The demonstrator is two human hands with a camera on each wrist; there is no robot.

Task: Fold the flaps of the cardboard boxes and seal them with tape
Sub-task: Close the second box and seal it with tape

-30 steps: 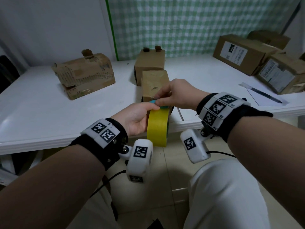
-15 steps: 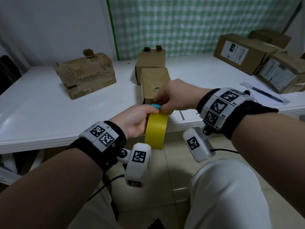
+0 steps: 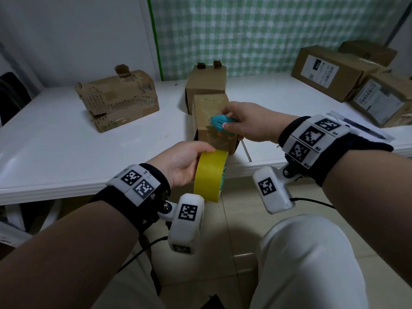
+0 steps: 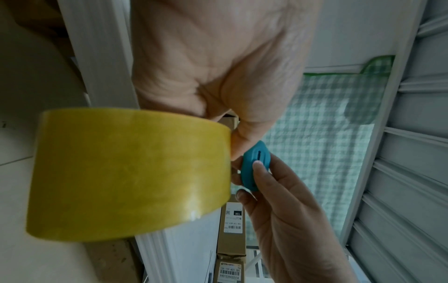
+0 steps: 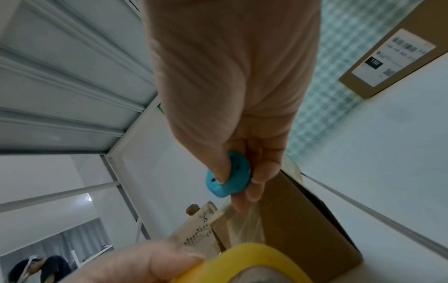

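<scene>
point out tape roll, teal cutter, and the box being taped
yellow tape roll (image 3: 209, 175), head view, outer band
teal cutter (image 3: 219, 124), head view, top face
small cardboard box (image 3: 209, 108), head view, top panel

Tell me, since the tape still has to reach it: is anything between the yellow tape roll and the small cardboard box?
Nothing visible. The yellow tape roll in the left hand sits just before the small cardboard box; the right hand with the teal cutter is above.

The tape roll (image 5: 252, 262) is cut off by the frame's bottom edge.

Yellow tape roll (image 3: 210, 175) held upright before small closed cardboard box (image 3: 211, 117).
</scene>
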